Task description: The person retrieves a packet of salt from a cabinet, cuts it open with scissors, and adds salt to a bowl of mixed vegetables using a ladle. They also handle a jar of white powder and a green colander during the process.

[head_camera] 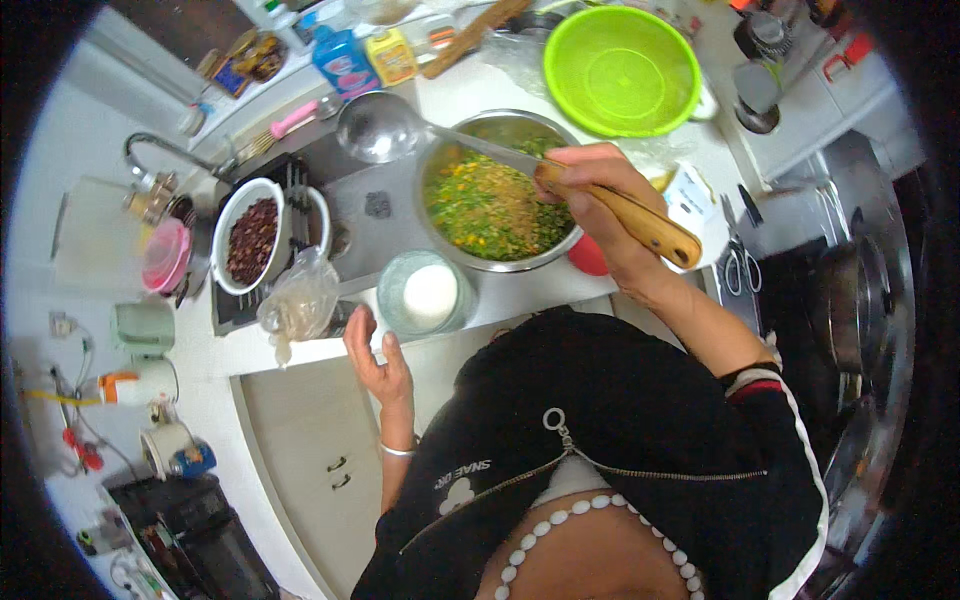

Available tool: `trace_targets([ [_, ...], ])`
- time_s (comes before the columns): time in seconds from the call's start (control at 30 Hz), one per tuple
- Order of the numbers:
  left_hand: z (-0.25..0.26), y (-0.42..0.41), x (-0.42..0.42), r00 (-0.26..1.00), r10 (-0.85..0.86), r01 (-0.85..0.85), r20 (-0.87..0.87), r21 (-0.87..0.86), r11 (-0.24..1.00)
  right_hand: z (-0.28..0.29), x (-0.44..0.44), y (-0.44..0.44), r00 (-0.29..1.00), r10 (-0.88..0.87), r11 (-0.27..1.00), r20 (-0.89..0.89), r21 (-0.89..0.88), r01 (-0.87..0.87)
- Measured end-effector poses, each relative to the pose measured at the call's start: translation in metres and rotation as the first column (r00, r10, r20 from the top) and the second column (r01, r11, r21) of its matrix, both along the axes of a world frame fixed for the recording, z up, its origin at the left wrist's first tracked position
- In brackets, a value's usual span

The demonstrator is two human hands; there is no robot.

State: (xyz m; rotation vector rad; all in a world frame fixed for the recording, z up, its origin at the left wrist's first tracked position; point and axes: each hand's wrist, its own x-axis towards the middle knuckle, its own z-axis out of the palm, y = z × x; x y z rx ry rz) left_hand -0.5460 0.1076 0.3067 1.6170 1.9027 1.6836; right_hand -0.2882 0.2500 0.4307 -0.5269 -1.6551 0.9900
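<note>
My right hand (611, 202) grips the wooden handle of a metal ladle (380, 126). The ladle's shaft crosses above a stainless steel bowl (495, 264). Inside the bowl lies a mix of chopped greens and yellow bits (487, 202), with a brownish layer on top. The ladle's round scoop is out past the bowl's left side, over the sink. My left hand (381, 364) holds nothing, its fingers apart, just in front of the counter edge. Close to it stands a pale green see-through container (394, 281) with something round and white (430, 293) in it.
A white colander (281, 247) of dark red pieces sits by the sink (375, 187), beside a knotted plastic bag (300, 292). A lime green basin (622, 71) lies at the back right. Scissors (739, 259) rest near the stove (832, 300). Bottles (345, 64) line the back.
</note>
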Motion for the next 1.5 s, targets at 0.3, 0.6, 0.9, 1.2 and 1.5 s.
trace_targets([
  [0.3,0.055,0.0,0.028,0.953,-0.008,-0.049,0.303,0.18,0.982,0.008,-0.012,-0.015,0.973,0.025,0.836,0.231,0.528,-0.147],
  [0.6,0.134,0.049,0.075,0.775,-0.144,0.256,-0.616,0.097,0.962,0.036,0.007,-0.041,0.919,-0.025,0.641,0.393,0.712,-0.287],
  [0.9,0.173,0.079,0.093,0.53,-0.188,0.418,-0.827,0.063,0.906,0.052,0.045,-0.067,0.904,-0.038,0.684,0.427,0.67,-0.288],
  [1.2,0.184,0.111,0.071,0.553,-0.009,0.372,-0.833,0.237,0.897,0.042,0.065,-0.061,0.897,-0.205,0.863,0.391,0.505,-0.023],
  [1.5,0.21,0.113,-0.01,1.0,-0.029,0.025,0.004,0.392,0.919,0.055,0.092,-0.009,0.897,-0.241,0.966,0.369,0.179,0.186],
])
